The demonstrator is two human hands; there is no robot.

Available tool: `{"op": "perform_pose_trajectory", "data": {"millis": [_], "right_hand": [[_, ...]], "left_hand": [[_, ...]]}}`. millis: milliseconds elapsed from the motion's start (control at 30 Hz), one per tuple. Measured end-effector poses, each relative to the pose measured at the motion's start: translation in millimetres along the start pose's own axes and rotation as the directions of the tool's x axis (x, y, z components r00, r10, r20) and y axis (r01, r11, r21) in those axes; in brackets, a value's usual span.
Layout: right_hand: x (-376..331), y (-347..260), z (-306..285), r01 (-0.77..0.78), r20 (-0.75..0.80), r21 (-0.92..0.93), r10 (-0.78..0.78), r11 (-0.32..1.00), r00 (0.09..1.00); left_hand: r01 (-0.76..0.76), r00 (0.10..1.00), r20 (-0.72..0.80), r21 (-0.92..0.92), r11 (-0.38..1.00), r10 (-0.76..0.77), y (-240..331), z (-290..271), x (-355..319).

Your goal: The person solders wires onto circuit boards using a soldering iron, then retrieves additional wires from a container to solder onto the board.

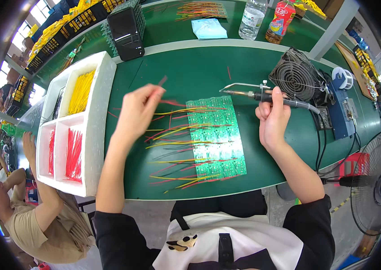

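A green circuit board panel [217, 139] lies on the table, with red, yellow and black wires [172, 143] sticking out from its left side. Above the wires' far end, my left hand [137, 108] is closed in a pinch; a blurred dark reddish wire [163, 81] shows at its fingertips. My right hand [273, 114] grips a soldering iron [280, 101] just right of the board. The iron's tip points left over the panel's far edge, and a thin bent metal guide [242, 84] runs above it.
To the left, a white foam box [90, 130] holds yellow and red wires in compartments. A fume fan [293, 74] and a blue soldering unit [342, 108] stand at the right. Behind are a black phone [126, 33] and two bottles [252, 20]. A person [42, 216] sits at left.
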State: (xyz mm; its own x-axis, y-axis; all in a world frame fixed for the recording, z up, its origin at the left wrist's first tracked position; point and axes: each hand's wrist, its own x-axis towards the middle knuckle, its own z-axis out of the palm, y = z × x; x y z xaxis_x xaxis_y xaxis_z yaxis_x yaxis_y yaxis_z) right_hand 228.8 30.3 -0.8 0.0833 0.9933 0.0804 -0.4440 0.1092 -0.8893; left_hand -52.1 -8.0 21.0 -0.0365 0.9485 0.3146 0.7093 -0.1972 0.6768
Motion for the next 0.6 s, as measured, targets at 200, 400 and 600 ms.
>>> {"op": "perform_pose_trajectory", "data": {"millis": [200, 400, 600], "right_hand": [[-0.2, -23.5, -8.2, 0.125, -0.074, 0.122, -0.117, 0.985, 0.99], [-6.0, -29.2, -3.7, 0.001, 0.051, 0.059, -0.004, 0.998, 0.999], [-16.7, -7.0, -11.1, -0.087, 0.111, 0.061, 0.08, 0.994, 0.991]], "left_hand": [[-0.005, 0.985, -0.17, -0.101, 0.995, -0.013, 20.0, -19.5, -0.5], [-0.012, 0.984, 0.171, -0.198, 0.98, 0.047, 36.1, 15.6, -20.9], [-0.023, 0.973, 0.22, -0.201, 0.979, 0.068, 40.8, 27.5, -23.6]]}}
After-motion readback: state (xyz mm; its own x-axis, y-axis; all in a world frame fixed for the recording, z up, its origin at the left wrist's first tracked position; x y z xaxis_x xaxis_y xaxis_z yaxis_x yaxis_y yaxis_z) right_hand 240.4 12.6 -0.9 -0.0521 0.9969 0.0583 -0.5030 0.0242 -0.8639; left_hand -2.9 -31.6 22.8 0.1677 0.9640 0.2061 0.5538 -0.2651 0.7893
